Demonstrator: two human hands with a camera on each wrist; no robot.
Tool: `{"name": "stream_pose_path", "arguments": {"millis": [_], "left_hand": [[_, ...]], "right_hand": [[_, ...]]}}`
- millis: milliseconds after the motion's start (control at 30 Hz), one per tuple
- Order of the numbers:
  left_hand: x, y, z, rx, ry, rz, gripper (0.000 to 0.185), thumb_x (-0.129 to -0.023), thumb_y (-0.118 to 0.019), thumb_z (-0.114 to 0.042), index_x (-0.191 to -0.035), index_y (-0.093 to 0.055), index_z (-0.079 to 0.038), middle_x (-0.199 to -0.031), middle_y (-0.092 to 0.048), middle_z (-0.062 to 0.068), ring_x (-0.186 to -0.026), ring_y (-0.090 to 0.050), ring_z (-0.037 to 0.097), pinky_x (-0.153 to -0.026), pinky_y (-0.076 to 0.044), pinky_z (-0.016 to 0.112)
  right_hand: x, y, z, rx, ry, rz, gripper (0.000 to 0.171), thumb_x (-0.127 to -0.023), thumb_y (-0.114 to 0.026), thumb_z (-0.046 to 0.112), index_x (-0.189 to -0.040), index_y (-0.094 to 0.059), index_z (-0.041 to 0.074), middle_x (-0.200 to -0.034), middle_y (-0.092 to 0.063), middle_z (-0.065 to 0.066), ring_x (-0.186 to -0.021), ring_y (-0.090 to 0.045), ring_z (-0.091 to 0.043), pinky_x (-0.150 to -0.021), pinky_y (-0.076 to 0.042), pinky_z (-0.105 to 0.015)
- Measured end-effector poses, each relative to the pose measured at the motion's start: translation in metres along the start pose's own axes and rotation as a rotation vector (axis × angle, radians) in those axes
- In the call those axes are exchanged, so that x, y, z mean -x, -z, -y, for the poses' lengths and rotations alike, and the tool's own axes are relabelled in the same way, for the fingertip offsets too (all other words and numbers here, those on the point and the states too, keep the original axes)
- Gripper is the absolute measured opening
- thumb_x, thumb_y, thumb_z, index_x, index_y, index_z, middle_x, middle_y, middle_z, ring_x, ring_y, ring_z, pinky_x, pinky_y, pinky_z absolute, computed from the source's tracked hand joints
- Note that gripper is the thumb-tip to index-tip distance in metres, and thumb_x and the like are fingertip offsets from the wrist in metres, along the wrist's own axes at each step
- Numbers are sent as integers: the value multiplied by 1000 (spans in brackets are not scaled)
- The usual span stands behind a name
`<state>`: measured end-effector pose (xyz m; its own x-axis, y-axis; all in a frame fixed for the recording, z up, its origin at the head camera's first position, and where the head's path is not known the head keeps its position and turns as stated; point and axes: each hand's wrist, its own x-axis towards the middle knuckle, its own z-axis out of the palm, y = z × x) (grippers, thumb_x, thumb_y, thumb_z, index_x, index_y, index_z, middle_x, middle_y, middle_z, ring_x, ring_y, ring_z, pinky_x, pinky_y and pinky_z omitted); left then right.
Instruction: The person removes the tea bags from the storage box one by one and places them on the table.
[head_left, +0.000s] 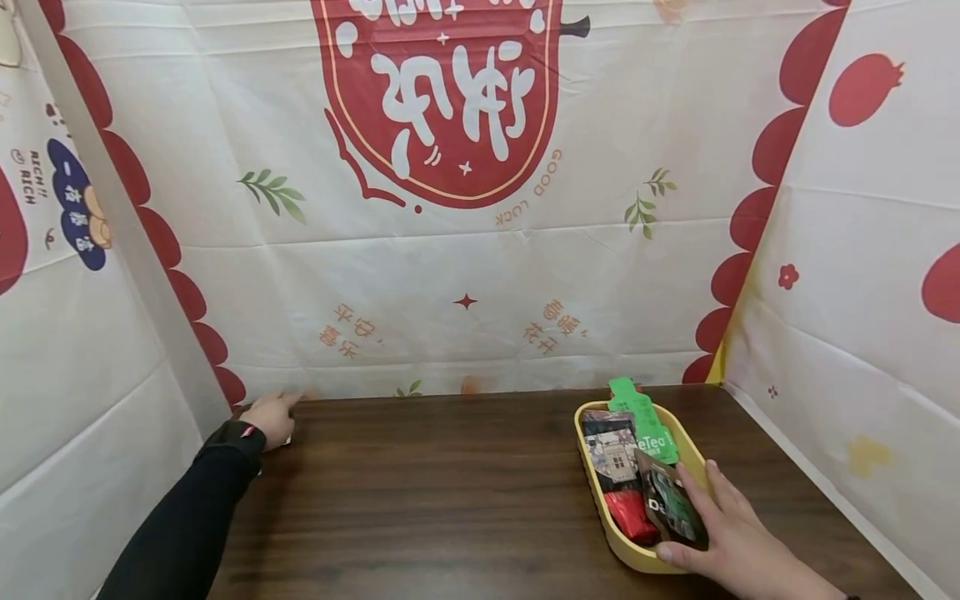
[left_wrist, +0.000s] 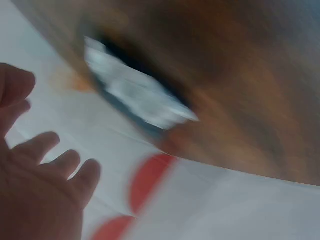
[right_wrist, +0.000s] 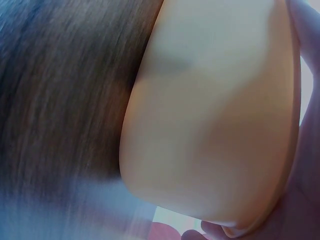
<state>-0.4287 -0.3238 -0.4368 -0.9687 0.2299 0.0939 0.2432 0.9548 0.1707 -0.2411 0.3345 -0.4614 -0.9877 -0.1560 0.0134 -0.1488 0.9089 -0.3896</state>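
In the head view, my left hand point(head_left: 272, 418) reaches to the table's back left corner, its fingers extended. The left wrist view shows that hand point(left_wrist: 47, 175) with loosely bent fingers, apart from a blurred white object with dark edges point(left_wrist: 135, 90) on the table. My right hand point(head_left: 738, 533) lies spread at the right side of a yellow basket point(head_left: 600, 498), thumb and fingers against a dark packet point(head_left: 673, 500). Beside that packet are a packet with a house picture point(head_left: 613, 454), a red packet point(head_left: 630, 512) and a green tea packet point(head_left: 647, 425).
The brown wooden table point(head_left: 435, 492) is bounded by a white printed cloth point(head_left: 480, 275) at the back and by white side walls. The right wrist view is mostly filled by the basket's outer wall point(right_wrist: 210, 115).
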Motion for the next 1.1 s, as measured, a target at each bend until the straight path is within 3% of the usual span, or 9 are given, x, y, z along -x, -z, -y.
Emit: {"name": "stream_pose_path", "arguments": {"millis": [133, 267, 367, 467, 567, 767, 900, 1000, 1100], "left_hand": [[-23, -2, -52, -7, -143, -192, 64, -87, -62, -7, -147, -43, 2, -147, -31, 38, -133, -32, 54, -104, -30, 64], [-42, -11, -122, -9, -322, -396, 75, -86, -71, -15, -152, -38, -5, -153, -24, 31, -138, -27, 48, -107, -28, 61], [-46, -19, -186, 16, -445, -429, 75, -88, -72, -19, -151, -37, -2, -153, -28, 29, -139, -29, 45, -108, -28, 59], [-44, -28, -247, 32, -538, -370, 70, -92, -69, -22, -150, -37, 1, -152, -31, 28, -140, -29, 44, -110, -27, 57], [-41, -35, -303, 59, -587, -293, 68, -95, -65, -26, -151, -35, -2, -151, -35, 25, -139, -34, 40, -111, -28, 53], [-27, -43, -392, 165, -684, -102, 63, -99, -61, -27, -154, -35, -12, -146, -50, 8, -126, -52, 20, -108, -36, 41], [-20, -52, -431, 137, -776, 48, 55, -101, -57, -30, -151, -42, -15, -130, -63, -2, -104, -60, 4, -96, -44, 25], [-19, -60, -451, 78, -799, 142, 48, -102, -55, -34, -148, -47, -19, -113, -67, -10, -90, -58, -1, -86, -44, 17], [-18, -69, -463, 48, -819, 168, 40, -102, -56, -30, -141, -55, -22, -106, -65, -15, -85, -55, -2, -83, -42, 15]], "right_hand": [[5, -3, 1, -41, 26, -52, 122, -80, -73, 63, -158, -3, -1, -152, -3, -43, -132, -13, -63, -87, -29, -80], [4, -4, 3, -80, 28, -58, 129, -79, -74, 64, -154, 2, -9, -153, -3, -42, -135, -11, -62, -94, -23, -79], [3, -4, 3, -104, 4, -37, 132, -78, -75, 64, -152, 2, -12, -153, -1, -42, -135, -9, -61, -96, -20, -78], [3, -2, 3, -121, -17, -20, 134, -76, -75, 65, -152, 2, -14, -154, 1, -41, -136, -8, -60, -97, -18, -78], [4, -1, 2, -120, -21, -20, 134, -76, -75, 66, -152, 1, -14, -154, 0, -41, -137, -8, -59, -98, -18, -77], [6, -3, 0, -129, 2, -48, 132, -75, -75, 66, -151, -4, -15, -154, -2, -41, -138, -9, -59, -100, -19, -76], [7, -5, 0, -139, 26, -53, 130, -77, -76, 63, -151, -5, -15, -153, -3, -42, -137, -9, -61, -99, -21, -76], [7, -5, -1, -138, 40, -69, 129, -76, -76, 63, -151, -7, -15, -154, -4, -42, -137, -10, -60, -99, -21, -76], [8, -5, -2, -127, 61, -90, 127, -77, -76, 63, -150, -10, -17, -153, -5, -42, -137, -11, -61, -100, -21, -75]]}}
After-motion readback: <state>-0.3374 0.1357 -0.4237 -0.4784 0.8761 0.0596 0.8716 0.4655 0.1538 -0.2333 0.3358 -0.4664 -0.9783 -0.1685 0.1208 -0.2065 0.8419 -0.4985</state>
